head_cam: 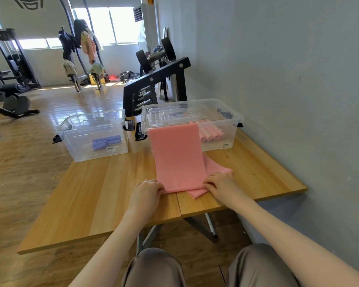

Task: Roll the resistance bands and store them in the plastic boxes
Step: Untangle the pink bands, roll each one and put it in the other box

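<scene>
The pink band (pixel 177 158), draped from the lidded right box (pixel 226 119) onto the desk (pixel 112 193), is pinched at its near corners by the left hand (pixel 146 190) and right hand (pixel 218 183), seemingly so rolling starts straight.

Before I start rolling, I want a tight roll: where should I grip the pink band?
Probably at its near end, both corners, from the near side. The pink band drapes from the right box to the table edge, and the left hand and right hand already pinch there.
</scene>
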